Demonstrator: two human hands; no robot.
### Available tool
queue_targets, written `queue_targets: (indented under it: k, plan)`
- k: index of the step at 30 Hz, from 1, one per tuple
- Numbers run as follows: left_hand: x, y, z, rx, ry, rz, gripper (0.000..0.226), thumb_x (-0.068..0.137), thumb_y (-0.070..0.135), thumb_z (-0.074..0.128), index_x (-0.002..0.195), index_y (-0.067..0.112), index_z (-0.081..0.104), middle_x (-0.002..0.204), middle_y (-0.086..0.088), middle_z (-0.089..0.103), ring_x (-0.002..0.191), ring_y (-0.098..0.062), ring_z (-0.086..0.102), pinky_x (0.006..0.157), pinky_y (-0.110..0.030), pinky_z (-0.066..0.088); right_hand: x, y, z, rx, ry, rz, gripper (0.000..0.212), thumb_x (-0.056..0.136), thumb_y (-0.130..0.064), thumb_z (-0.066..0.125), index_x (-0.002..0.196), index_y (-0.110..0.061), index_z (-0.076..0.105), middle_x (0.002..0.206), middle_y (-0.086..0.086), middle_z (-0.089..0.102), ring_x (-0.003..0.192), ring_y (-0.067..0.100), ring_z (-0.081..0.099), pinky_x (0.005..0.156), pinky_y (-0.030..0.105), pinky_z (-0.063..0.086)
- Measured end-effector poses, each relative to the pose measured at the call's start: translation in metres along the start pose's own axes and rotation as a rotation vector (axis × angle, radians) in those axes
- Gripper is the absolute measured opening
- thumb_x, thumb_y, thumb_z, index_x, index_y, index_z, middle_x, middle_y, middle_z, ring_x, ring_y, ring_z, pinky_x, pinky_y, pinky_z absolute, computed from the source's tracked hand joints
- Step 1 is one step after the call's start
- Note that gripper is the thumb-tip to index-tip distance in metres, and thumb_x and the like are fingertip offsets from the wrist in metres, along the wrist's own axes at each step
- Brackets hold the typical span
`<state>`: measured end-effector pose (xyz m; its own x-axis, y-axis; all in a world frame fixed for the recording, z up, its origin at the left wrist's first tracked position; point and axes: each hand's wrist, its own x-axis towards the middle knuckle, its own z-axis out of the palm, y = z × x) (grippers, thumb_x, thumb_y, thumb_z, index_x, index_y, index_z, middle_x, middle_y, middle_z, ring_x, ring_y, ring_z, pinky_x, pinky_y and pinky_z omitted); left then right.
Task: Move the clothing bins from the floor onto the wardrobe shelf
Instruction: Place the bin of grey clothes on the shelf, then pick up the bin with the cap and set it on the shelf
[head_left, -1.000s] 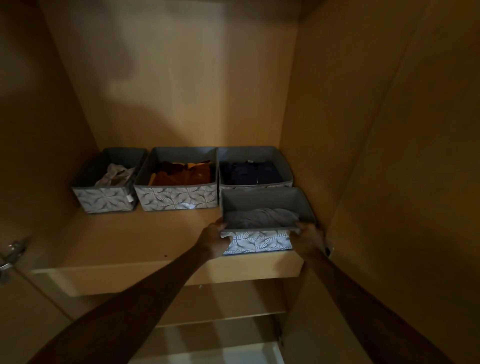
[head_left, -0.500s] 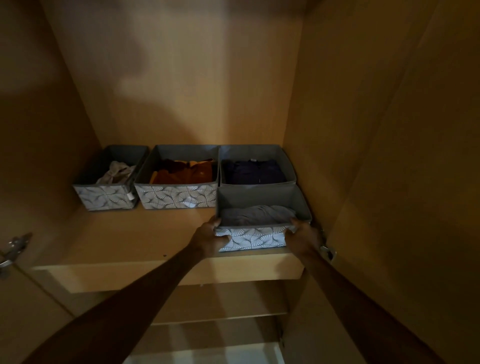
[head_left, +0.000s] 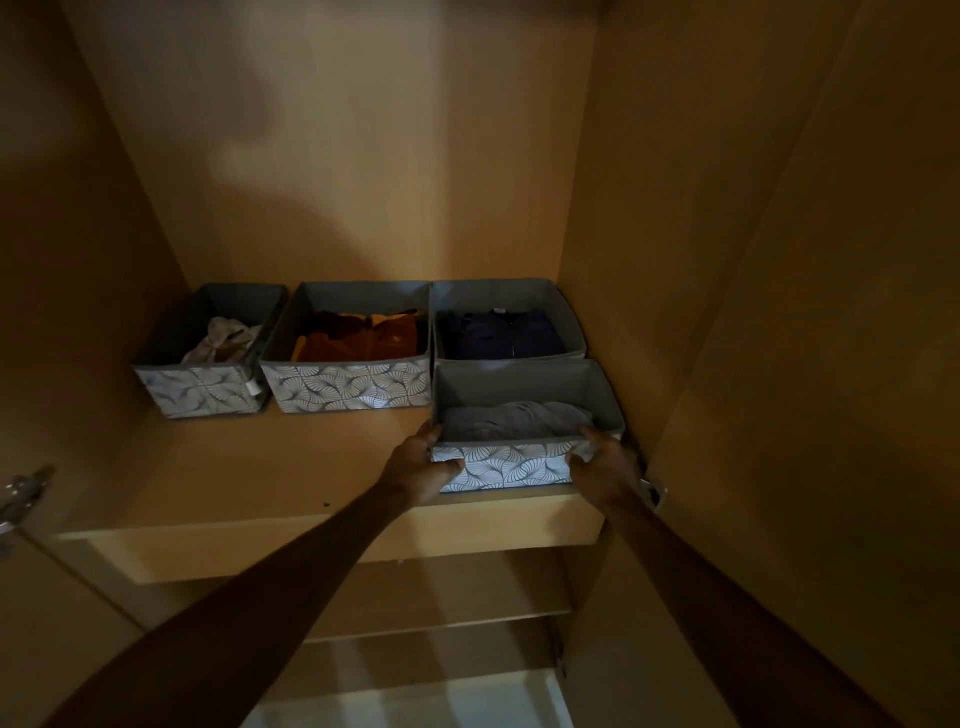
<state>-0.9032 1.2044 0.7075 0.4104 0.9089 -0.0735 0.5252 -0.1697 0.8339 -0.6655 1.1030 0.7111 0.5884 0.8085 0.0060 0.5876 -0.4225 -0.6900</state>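
Four grey fabric bins with a white leaf pattern on their fronts sit on the wardrobe shelf (head_left: 249, 467). Three stand in a row along the back: the left bin (head_left: 200, 389) holds a crumpled pale cloth, the middle bin (head_left: 348, 389) holds orange and dark red clothes, and the right bin (head_left: 569, 319) holds dark navy clothes. The front bin (head_left: 519, 384), with folded grey cloth inside, rests at the shelf's near edge in the right corner, its back wall touching the right bin's front. The left hand (head_left: 418, 465) grips its front left corner, thumb on the patterned face and fingers over the rim. The right hand (head_left: 602, 467) clamps its front right corner the same way. A metal hinge (head_left: 653, 491) shows just beside the right hand, another (head_left: 23, 493) at the far left.
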Motion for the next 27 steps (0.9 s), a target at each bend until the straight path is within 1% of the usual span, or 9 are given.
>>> queue_targets:
  k: [5,8,9,11,13,16,19,22,27]
  plan:
    - [-0.004,0.004,-0.004,-0.028,-0.009,-0.008,0.069,0.083,0.015,0.071,0.145,0.014,0.041,0.140,0.003,0.050,0.122,-0.019,0.054,0.099,-0.027,0.044,0.000,0.000,0.000,0.002,0.008,-0.022,0.058,0.087,-0.021,0.065,0.142,-0.021,0.046,0.134,0.013,0.058,0.121,0.031,0.053,0.103,0.037,0.041]
    - [-0.014,0.002,-0.007,-0.115,0.018,-0.050,0.074,0.081,0.018,0.074,0.146,0.011,0.039,0.143,-0.014,0.051,0.126,-0.028,0.053,0.105,-0.037,0.044,-0.005,0.004,0.005,0.068,0.023,-0.044,0.061,0.087,-0.022,0.066,0.143,-0.022,0.043,0.118,0.015,0.066,0.104,0.029,0.062,0.097,0.042,0.048]
    - [-0.022,0.002,-0.008,-0.165,0.046,-0.073,0.069,0.083,0.014,0.073,0.144,0.010,0.043,0.139,-0.019,0.054,0.125,-0.029,0.054,0.102,-0.035,0.046,-0.011,0.003,0.006,0.118,0.024,-0.047,0.060,0.087,-0.022,0.066,0.142,-0.023,0.044,0.117,0.014,0.067,0.101,0.026,0.064,0.093,0.042,0.052]
    - [-0.044,0.003,-0.010,-0.244,0.147,-0.067,0.051,0.086,0.006,0.068,0.135,0.008,0.054,0.127,-0.013,0.063,0.117,-0.024,0.060,0.096,-0.031,0.049,-0.027,0.002,0.013,0.238,-0.004,-0.083,0.050,0.088,-0.019,0.064,0.136,-0.021,0.050,0.120,0.005,0.065,0.106,0.021,0.063,0.092,0.039,0.053]
    - [-0.072,-0.003,-0.013,-0.289,0.258,-0.046,0.034,0.085,0.002,0.065,0.118,0.010,0.066,0.114,-0.002,0.068,0.107,-0.018,0.063,0.092,-0.028,0.052,-0.052,-0.004,0.025,0.342,-0.074,-0.142,0.036,0.087,-0.011,0.063,0.123,-0.019,0.062,0.113,0.001,0.065,0.104,0.020,0.063,0.088,0.034,0.052]
    - [-0.121,-0.028,-0.016,-0.436,0.357,-0.115,0.024,0.084,-0.005,0.065,0.100,0.011,0.070,0.097,0.000,0.070,0.096,-0.018,0.063,0.083,-0.022,0.048,-0.097,-0.015,0.049,0.494,-0.205,-0.125,0.019,0.084,-0.013,0.067,0.096,-0.026,0.072,0.096,0.001,0.073,0.085,0.021,0.070,0.065,0.027,0.051]
    - [-0.177,-0.057,-0.019,-0.511,0.377,-0.205,0.022,0.088,-0.005,0.062,0.105,0.008,0.067,0.097,-0.004,0.069,0.089,-0.018,0.063,0.074,-0.017,0.049,-0.140,-0.027,0.077,0.546,-0.400,-0.098,0.018,0.086,-0.009,0.066,0.090,-0.026,0.071,0.088,0.004,0.074,0.076,0.019,0.069,0.058,0.019,0.047]
    - [-0.237,-0.090,-0.025,-0.639,0.477,-0.331,0.025,0.085,-0.013,0.059,0.109,-0.007,0.063,0.103,-0.018,0.066,0.078,-0.010,0.064,0.062,-0.010,0.049,-0.179,-0.034,0.108,0.574,-0.542,-0.117,0.019,0.084,-0.005,0.069,0.085,-0.024,0.072,0.086,0.006,0.073,0.077,0.017,0.066,0.066,0.023,0.049]
    - [-0.339,-0.131,-0.029,-0.631,0.634,-0.529,0.021,0.088,0.004,0.063,0.106,0.015,0.070,0.106,-0.005,0.073,0.100,-0.022,0.067,0.078,-0.022,0.049,-0.229,-0.051,0.154,0.517,-0.837,-0.182,0.012,0.085,-0.009,0.069,0.092,-0.016,0.074,0.083,0.002,0.074,0.069,0.005,0.065,0.063,0.018,0.048]
